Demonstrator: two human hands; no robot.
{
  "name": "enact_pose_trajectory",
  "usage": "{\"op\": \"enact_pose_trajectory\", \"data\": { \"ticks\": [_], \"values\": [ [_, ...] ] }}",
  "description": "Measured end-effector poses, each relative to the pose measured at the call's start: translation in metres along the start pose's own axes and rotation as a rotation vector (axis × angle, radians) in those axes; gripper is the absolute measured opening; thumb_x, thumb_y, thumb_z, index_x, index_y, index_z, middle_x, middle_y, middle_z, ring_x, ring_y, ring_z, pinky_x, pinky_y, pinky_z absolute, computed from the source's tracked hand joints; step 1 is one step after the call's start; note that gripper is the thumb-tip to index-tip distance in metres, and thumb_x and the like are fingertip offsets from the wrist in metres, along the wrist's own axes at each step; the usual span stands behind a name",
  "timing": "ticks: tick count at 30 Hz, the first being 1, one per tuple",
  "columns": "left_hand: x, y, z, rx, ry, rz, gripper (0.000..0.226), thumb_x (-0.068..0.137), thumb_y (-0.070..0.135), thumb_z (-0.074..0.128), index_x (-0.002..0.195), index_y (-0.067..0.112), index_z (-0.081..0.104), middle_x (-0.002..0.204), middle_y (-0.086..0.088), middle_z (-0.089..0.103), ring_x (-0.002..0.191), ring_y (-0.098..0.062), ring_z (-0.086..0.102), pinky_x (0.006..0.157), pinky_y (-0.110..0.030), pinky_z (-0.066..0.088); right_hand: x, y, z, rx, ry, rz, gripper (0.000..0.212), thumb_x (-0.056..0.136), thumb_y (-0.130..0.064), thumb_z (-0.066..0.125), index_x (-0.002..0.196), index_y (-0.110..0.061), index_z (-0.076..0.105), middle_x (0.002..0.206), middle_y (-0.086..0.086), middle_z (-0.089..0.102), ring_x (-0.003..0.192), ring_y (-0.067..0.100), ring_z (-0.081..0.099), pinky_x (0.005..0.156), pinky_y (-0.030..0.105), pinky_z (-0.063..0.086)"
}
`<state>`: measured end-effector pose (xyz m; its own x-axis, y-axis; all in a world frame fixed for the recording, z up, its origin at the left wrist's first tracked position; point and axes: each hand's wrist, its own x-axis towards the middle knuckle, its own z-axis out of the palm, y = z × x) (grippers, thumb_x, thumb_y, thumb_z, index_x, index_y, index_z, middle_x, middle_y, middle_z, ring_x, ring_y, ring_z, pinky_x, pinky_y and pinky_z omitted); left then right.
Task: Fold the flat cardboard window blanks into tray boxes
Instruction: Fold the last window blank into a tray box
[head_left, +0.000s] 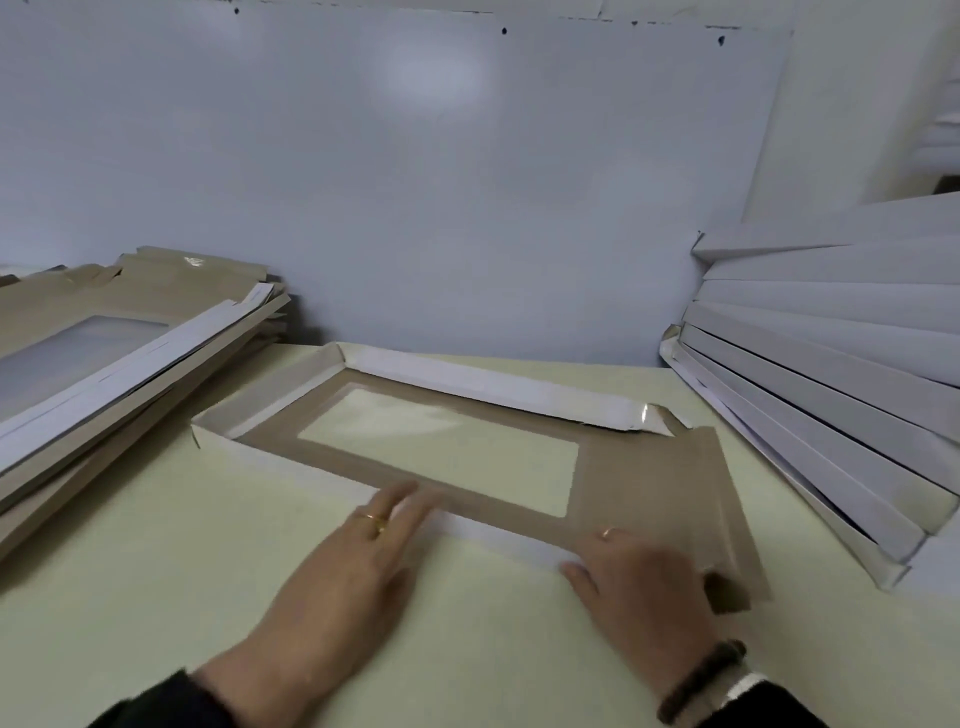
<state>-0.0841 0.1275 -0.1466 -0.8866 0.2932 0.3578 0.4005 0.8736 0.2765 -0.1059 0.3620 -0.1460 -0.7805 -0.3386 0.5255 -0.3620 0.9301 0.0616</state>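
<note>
Brown cardboard window blank (623, 483), partly folded, lies on the pale yellow-green worktop (156, 597), centre. Its far and left white walls stand raised; the right end lies flat. Left hand (343, 561) presses the near white flap with straight fingers (400, 499) held close together. Right hand (639, 582) rests on the near right corner, fingers extended. Flat blanks (104, 353) are stacked left; folded white trays (831, 374) right.

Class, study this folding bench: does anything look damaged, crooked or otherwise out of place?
Yes. The far right corner of the blank being folded looks crumpled and torn, with a shiny film scrap sticking up. The stack of flat blanks on the left is fanned unevenly, edges misaligned.
</note>
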Motion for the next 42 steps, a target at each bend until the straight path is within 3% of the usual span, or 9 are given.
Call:
{"op": "enact_pose_trajectory", "data": {
  "ticks": [2,5,8,18,24,31,34,37,42],
  "values": [
    [0.005,0.021,0.022,-0.017,-0.053,0.087,0.069,0.080,0.009,0.055,0.141,0.028,0.029,0.150,0.006,0.018,0.121,-0.009,0.044,0.092,-0.008,0.031,-0.001,-0.025,-0.001,-0.028,-0.018,-0.063,0.047,0.021,-0.034,0.093,0.038,-0.012,0.054,0.034,0.005,0.046,0.025,0.014,0.044,0.029,0.012,0.024],
    [0.011,0.031,0.026,0.032,-0.034,0.139,0.038,0.067,0.016,0.074,0.103,0.024,0.064,0.115,0.007,0.059,0.089,-0.010,0.061,0.073,-0.010,0.042,-0.005,-0.029,-0.006,0.019,0.059,-0.169,0.040,0.041,-0.056,0.079,0.042,-0.022,0.059,0.035,-0.002,0.048,0.030,0.007,0.045,0.032,0.017,0.028],
    [0.013,0.015,0.029,-0.049,-0.041,0.068,0.029,0.087,0.005,0.048,0.112,0.018,0.056,0.119,0.007,0.049,0.108,-0.012,0.049,0.087,-0.014,0.030,-0.015,-0.008,-0.013,0.096,-0.047,-0.367,0.036,0.056,-0.068,0.049,0.057,-0.035,0.062,0.044,-0.015,0.050,0.041,-0.002,0.047,0.042,0.011,0.035],
    [0.025,-0.033,0.018,0.010,-0.109,0.048,0.032,0.081,-0.004,0.038,0.098,0.019,0.052,0.103,0.010,0.046,0.095,-0.009,0.039,0.079,-0.014,0.034,-0.034,0.063,-0.026,0.166,-0.307,-0.454,0.053,0.060,-0.068,0.052,0.097,-0.034,0.071,0.108,-0.023,0.064,0.088,-0.009,0.062,0.073,0.008,0.048],
    [0.023,-0.044,0.008,-0.428,-0.220,-0.231,0.017,0.076,0.031,0.054,0.076,0.013,0.052,0.079,0.003,0.055,0.074,-0.018,0.051,0.074,-0.033,0.038,-0.034,0.060,-0.025,0.064,-0.105,-0.434,0.032,0.054,-0.016,0.077,0.086,-0.025,0.076,0.087,-0.013,0.071,0.068,0.005,0.066,0.057,0.018,0.053],
    [0.026,-0.047,-0.024,-0.012,0.099,-0.238,0.053,0.080,-0.018,0.041,0.116,0.013,0.065,0.142,-0.008,0.042,0.134,-0.025,0.036,0.110,-0.031,0.027,-0.036,0.013,0.003,0.007,0.031,-0.281,0.049,0.066,-0.013,0.034,0.091,-0.023,0.076,0.099,-0.010,0.071,0.083,0.006,0.069,0.090,0.034,0.034],
    [0.018,0.001,-0.027,-0.051,0.145,-0.055,0.034,0.097,0.020,0.038,0.114,0.013,0.067,0.131,-0.006,0.053,0.121,-0.018,0.049,0.102,-0.022,0.033,-0.030,0.000,0.005,0.062,-0.027,-0.200,0.052,0.067,-0.022,0.032,0.096,-0.027,0.075,0.106,-0.010,0.069,0.095,0.006,0.066,0.099,0.039,0.022],
    [0.002,0.037,0.002,0.066,-0.143,0.121,0.065,0.093,0.056,0.015,0.116,0.022,0.065,0.125,0.002,0.061,0.115,-0.014,0.057,0.086,-0.025,0.052,-0.022,-0.020,0.004,0.063,-0.019,-0.228,0.038,0.066,-0.039,0.048,0.091,-0.029,0.074,0.104,-0.013,0.069,0.095,0.003,0.066,0.113,0.027,0.002],
    [-0.007,0.034,0.009,0.230,-0.369,-0.017,0.070,0.090,0.061,0.002,0.122,0.035,0.059,0.128,0.013,0.056,0.117,-0.003,0.053,0.086,-0.017,0.049,-0.017,-0.033,0.013,0.189,-0.184,-0.236,0.051,0.050,-0.054,0.066,0.094,-0.030,0.074,0.109,-0.015,0.067,0.100,0.000,0.063,0.081,0.013,0.046]
  ]
}}
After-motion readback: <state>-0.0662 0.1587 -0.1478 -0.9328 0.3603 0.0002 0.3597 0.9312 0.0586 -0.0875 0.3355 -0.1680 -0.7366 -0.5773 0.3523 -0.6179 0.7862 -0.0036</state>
